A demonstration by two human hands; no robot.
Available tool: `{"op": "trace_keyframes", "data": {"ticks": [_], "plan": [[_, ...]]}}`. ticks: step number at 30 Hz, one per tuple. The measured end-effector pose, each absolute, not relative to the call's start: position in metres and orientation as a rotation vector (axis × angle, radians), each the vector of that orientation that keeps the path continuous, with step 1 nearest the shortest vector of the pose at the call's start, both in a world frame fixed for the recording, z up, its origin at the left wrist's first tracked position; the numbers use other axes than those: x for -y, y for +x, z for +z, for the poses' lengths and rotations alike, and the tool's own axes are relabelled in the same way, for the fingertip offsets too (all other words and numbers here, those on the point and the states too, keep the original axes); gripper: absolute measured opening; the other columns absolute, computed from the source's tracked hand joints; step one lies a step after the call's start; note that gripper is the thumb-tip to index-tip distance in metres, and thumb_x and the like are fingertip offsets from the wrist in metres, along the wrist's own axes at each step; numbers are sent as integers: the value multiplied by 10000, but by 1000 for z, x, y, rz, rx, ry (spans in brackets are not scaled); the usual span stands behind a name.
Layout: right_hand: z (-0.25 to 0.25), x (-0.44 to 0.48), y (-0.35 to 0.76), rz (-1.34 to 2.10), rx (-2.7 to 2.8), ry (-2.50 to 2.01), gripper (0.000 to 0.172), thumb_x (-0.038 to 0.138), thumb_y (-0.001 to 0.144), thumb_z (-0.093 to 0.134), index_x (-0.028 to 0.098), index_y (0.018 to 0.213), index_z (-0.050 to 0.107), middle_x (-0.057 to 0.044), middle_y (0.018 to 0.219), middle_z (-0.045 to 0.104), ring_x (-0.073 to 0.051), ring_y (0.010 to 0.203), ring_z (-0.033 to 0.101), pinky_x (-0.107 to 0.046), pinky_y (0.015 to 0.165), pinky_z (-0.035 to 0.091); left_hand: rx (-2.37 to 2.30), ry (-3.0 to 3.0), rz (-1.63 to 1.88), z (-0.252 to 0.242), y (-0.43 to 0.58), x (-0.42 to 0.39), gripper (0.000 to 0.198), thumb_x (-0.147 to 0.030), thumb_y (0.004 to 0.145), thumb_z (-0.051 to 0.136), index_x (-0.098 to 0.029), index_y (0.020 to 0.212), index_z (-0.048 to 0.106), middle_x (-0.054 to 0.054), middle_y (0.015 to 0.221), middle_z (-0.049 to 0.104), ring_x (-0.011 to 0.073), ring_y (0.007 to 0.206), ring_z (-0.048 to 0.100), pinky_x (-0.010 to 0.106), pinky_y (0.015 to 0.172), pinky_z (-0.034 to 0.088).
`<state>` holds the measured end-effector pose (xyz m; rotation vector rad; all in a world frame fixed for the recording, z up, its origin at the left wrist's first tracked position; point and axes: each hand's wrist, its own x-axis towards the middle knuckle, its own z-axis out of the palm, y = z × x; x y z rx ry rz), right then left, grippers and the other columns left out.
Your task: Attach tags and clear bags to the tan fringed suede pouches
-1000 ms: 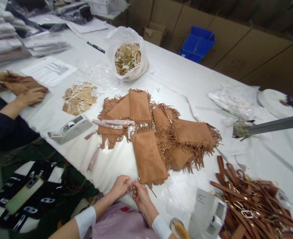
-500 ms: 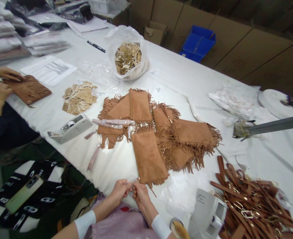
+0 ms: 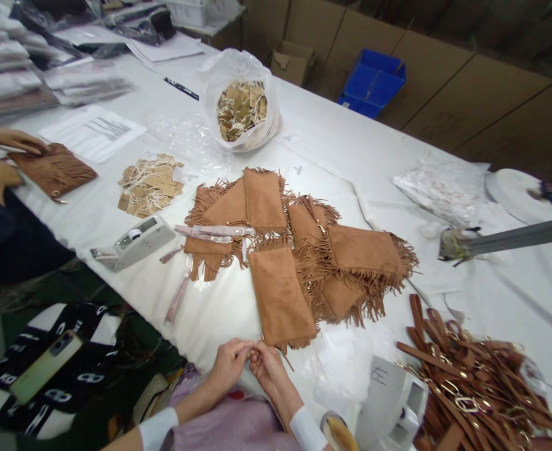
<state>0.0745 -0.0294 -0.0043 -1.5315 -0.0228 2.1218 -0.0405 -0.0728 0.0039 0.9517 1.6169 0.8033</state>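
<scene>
My left hand (image 3: pixel 226 364) and my right hand (image 3: pixel 266 368) meet at the near table edge, both pinched on something small at the near corner of a tan suede fringed pouch (image 3: pixel 280 295). What sits between the fingertips is too small to make out. The pouch lies flat, its fringe pointing towards me. Behind it spreads a heap of more fringed pouches (image 3: pixel 351 257).
A tape dispenser (image 3: pixel 135 243) lies at left, another (image 3: pixel 391 404) by my right wrist. Brown straps with gold clasps (image 3: pixel 473 388) pile at right. Paper tags (image 3: pixel 150 185) and a bag of tags (image 3: pixel 241 109) sit beyond. A co-worker's hands (image 3: pixel 4 156) handle a pouch at far left.
My hands stay pinched at the pouch corner, shifting only slightly. The co-worker at left has drawn a hand back off the pouch there.
</scene>
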Motion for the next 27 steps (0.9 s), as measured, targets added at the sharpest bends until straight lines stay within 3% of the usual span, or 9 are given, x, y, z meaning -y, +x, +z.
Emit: {"op": "trace_keyframes", "data": {"ticks": [7, 16, 19, 22, 27], "plan": [[6, 24, 80, 2161, -44, -1484, 161, 256, 623, 739, 159, 664, 616, 6, 578, 626, -91, 501, 552, -195, 503, 443, -1604, 1061, 720, 14, -47, 69, 316, -218, 804, 448, -201, 895, 750, 71, 820, 701, 199, 782, 620, 283, 745, 456], [-4, 24, 83, 2144, 279, -1665, 302, 332, 570, 809, 145, 554, 573, 42, 440, 513, -58, 394, 429, -187, 420, 343, -1414, 1215, 695, 16, -74, 104, 275, -210, 800, 467, -229, 837, 739, 73, 922, 702, 204, 909, 613, 295, 850, 446], [-11, 23, 89, 2105, 348, -1708, 327, 342, 554, 811, 150, 518, 548, 56, 411, 479, -46, 371, 374, -183, 382, 270, -1667, 1063, 614, 15, -95, 109, 294, -179, 766, 445, -204, 901, 705, 55, 826, 703, 201, 799, 621, 300, 787, 446], [-15, 22, 91, 2087, 415, -1723, 338, 359, 538, 810, 153, 507, 543, 53, 410, 479, -47, 372, 359, -188, 376, 231, -1863, 900, 570, 14, -98, 90, 278, -262, 798, 417, -177, 874, 671, 34, 738, 667, 184, 697, 580, 283, 698, 416], [-13, 24, 90, 2067, 542, -1720, 371, 447, 539, 786, 164, 511, 547, 49, 404, 480, -52, 363, 330, -203, 377, 199, -1565, 814, 500, 7, -57, 55, 401, -528, 760, 490, -170, 599, 577, 24, 583, 595, 169, 613, 540, 263, 597, 384]]}}
